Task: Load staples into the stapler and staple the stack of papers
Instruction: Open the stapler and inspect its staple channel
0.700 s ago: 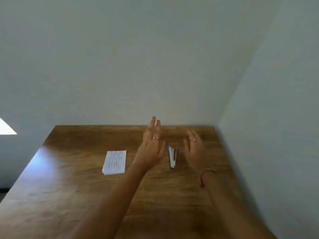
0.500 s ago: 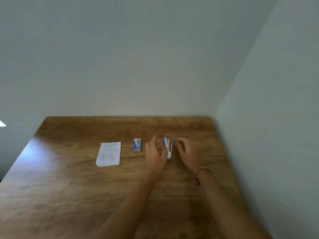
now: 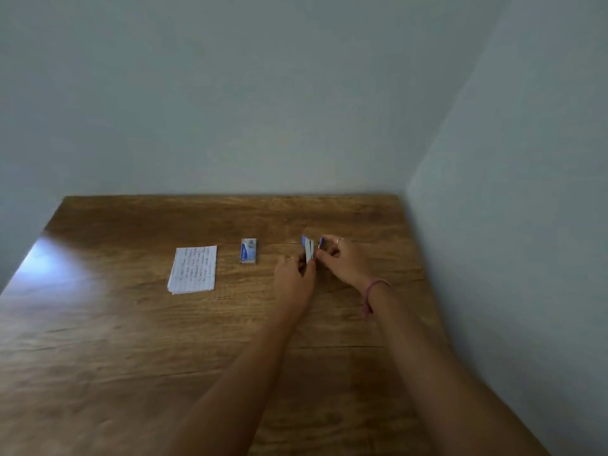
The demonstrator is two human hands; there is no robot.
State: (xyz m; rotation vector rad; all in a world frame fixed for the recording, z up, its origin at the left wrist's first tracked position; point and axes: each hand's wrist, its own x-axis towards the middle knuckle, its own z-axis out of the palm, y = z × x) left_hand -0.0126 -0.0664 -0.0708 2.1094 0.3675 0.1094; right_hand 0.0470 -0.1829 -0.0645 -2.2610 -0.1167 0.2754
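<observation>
Now, table: the brown wood-grain table (image 3: 131, 340) carries everything.
Papers: the white lined stack of papers (image 3: 194, 269) lies well left of both hands.
Box: the small blue-and-white staple box (image 3: 248, 251) sits between papers and hands, nearer the left hand (image 3: 292, 279).
Stapler: the slim blue-and-silver stapler (image 3: 309, 250) points away from the person, splayed apart at its far end.
Grip: left fingers pinch its near end; the right hand (image 3: 342, 263) pinches the blue top arm.

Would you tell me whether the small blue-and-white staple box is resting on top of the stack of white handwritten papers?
No, the small blue-and-white staple box lies on the bare wooden table, apart from the stack of white handwritten papers.
</observation>
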